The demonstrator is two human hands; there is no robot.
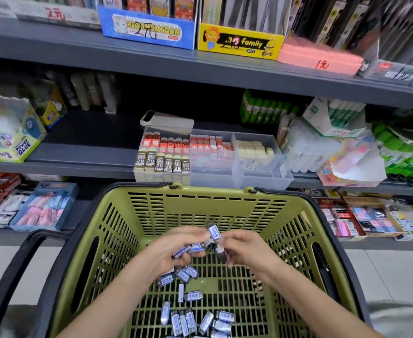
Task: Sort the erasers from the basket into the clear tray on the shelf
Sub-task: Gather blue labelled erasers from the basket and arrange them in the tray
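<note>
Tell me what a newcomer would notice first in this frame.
The olive-green basket fills the lower middle, with blue-wrapped erasers scattered on its floor. Over them both hands meet: the left hand holds a few erasers, the right hand pinches more. Behind, on the shelf, the clear tray holds rows of other erasers.

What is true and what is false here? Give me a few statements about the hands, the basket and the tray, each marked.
1. The left hand and the right hand both hold blue-sleeved erasers. True.
2. The basket is red. False: it is green with a black rim.
3. Some loose erasers lie on the basket floor. True.
4. The clear tray stands inside the basket. False: it stands on the shelf behind the basket.
</note>
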